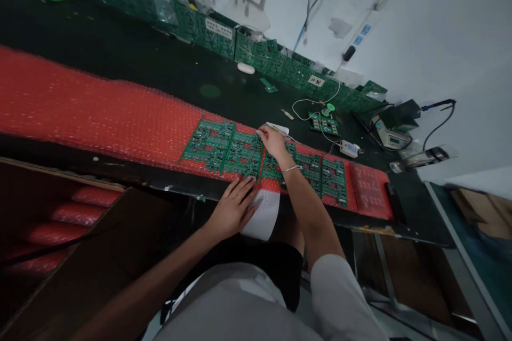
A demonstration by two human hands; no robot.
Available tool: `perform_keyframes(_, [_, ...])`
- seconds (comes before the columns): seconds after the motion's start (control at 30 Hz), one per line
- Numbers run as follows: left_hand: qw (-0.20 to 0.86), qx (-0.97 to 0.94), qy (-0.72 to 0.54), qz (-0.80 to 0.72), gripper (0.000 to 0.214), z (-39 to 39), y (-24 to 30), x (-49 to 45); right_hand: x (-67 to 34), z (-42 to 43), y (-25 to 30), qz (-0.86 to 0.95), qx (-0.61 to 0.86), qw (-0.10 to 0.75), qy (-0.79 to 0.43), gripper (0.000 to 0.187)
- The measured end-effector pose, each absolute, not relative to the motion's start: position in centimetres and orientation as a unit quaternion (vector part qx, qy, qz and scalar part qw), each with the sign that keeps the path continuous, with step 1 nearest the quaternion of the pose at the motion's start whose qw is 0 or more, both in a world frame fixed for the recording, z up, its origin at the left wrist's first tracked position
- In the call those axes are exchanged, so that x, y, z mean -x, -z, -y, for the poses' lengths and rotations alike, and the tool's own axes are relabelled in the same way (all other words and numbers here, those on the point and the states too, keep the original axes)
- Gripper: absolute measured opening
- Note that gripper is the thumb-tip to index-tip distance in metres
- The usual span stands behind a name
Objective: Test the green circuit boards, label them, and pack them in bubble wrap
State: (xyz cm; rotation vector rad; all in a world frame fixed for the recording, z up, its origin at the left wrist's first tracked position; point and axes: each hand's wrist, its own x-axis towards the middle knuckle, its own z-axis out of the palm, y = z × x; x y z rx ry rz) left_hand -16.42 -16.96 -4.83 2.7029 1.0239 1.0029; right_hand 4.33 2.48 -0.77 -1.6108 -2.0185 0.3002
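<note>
Green circuit boards (208, 144) lie in a row on red bubble wrap (132, 112) along the bench's near side. My right hand (274, 144) reaches over the row, its thumb and fingertips drawn together at the far edge of a circuit board (242, 153) near the middle. The fingertips partly hide that edge. On the near edge of the same board rest the outstretched fingers of my left hand (232, 208), with the thumb apart from them. Beneath this hand a white sheet (264, 213) hangs below the bench edge. A white object (278, 128) lies just beyond my right hand.
Green board panels (256, 53) form a low wall behind the dark bench (224, 82). A solder spool (328, 110), another circuit board (323, 123) and a cabled white box (349, 148) sit at the right. Rolls of red wrap (78, 213) fill a carton (104, 234) at lower left.
</note>
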Motion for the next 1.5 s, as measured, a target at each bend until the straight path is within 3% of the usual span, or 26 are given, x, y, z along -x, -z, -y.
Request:
perform_keyframes(0.47, [0.054, -0.874, -0.365, -0.317, 0.029, 18.5, 5.7, 15.7, -4.0, -2.8, 0.7, 0.779, 0.587, 0.210, -0.066, 0.021])
perform_keyframes(0.77, [0.136, -0.884, -0.300, -0.332, 0.029, 19.1, 8.1, 14.3, -4.1, -3.5, 3.4, 0.763, 0.596, 0.249, -0.041, 0.016])
perform_keyframes(1.2, [0.137, -0.896, -0.311, -0.287, 0.031, 19.2, 9.1, 14.9, -4.1, -3.4, 2.8, 0.765, 0.602, 0.224, -0.054, 0.018])
perform_keyframes(1.5, [0.181, -0.869, -0.307, -0.342, 0.025, 18.8, 9.1, 14.8, -4.3, -3.6, 3.0, 0.768, 0.595, 0.228, -0.059, 0.019])
